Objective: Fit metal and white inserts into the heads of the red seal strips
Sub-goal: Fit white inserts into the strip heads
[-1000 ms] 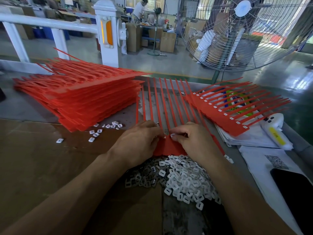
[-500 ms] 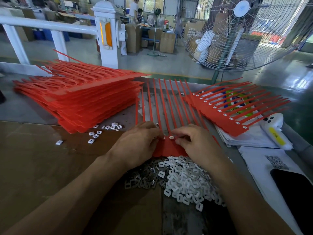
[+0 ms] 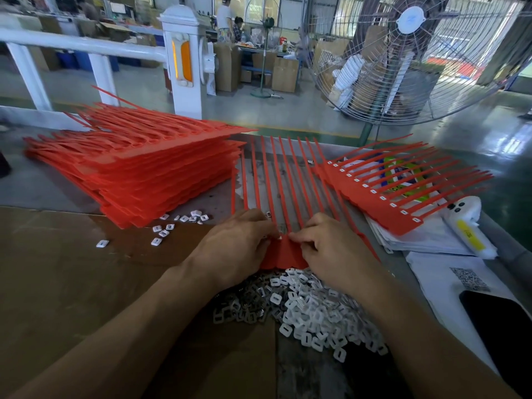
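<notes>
The person works on one sheet of red seal strips (image 3: pixel 283 251) that lies flat on the surface (image 3: pixel 57 185), directly in front of the body. Both hands meet at the row of heads of this sheet. The left hand (image 3: pixel 233 249) has its fingers curled down onto the heads, and the right hand (image 3: pixel 325 249) seems to pinch a small white insert (image 3: pixel 279 237) at a head near the middle of the row. What the left fingertips hold, if anything, is hidden.

Just below the hands lies the supply: a pile of white inserts (image 3: pixel 322 315) and, touching it on the left, a smaller heap of metal inserts (image 3: pixel 241 306). A few loose inserts (image 3: pixel 164 233) lie beside the tall stack of red sheets (image 3: pixel 144 174) on the left.

On the right, a finished sheet (image 3: pixel 383 208) shows a white insert in each visible head, resting on some papers (image 3: pixel 426 240). Judging from this, only a small part is done: the current sheet is about half filled, and the tall stack probably waits for its inserts.
</notes>
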`<state>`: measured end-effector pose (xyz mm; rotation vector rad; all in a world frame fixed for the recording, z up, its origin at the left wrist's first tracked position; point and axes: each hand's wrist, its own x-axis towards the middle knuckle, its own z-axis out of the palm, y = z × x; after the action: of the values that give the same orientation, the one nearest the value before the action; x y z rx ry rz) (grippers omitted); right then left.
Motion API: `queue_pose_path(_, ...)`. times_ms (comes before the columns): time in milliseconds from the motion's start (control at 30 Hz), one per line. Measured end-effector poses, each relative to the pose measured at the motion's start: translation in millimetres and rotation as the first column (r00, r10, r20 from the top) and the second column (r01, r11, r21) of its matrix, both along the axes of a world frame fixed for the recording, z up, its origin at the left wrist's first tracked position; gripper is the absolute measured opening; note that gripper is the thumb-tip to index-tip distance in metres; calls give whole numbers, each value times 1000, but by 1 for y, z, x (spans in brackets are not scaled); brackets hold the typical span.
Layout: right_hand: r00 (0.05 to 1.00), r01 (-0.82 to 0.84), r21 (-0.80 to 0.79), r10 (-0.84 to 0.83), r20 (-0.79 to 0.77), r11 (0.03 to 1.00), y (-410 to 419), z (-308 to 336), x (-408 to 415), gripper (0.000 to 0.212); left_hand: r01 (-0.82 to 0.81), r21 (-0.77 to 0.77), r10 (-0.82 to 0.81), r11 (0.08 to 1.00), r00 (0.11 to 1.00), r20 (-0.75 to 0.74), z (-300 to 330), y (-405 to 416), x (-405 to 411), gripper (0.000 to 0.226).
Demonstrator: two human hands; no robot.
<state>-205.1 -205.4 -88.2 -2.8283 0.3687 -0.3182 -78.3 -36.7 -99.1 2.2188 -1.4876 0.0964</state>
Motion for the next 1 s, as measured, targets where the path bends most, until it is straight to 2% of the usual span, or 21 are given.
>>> queue_pose_path(167,998,-8,-54,4,-69,999,1,6,5,36,2,-4,-2,1000,1000,8,1,0,0,28)
queue_pose_path(333,1000,4,-27,-4,-6,1000,1,3,2,36,-2,-10,2,1000,1000,3,0,1,-1,28)
queue_pose_path(533,996,-89,112,91,-19,990,-11,6,-8,35,-7,-3,7,1000,1000,1,0,0,-1,27)
queue_pose_path(733,990,-137,390,142,15,910,-28,15,-27,23,-9,-5,9,1000,1000,-9,0,0,-1,27)
queue_pose_path(1000,960,-178,448,255,-116,876,-30,20,-37,19,-11,4,11,1000,1000,-19,-1,0,0,26)
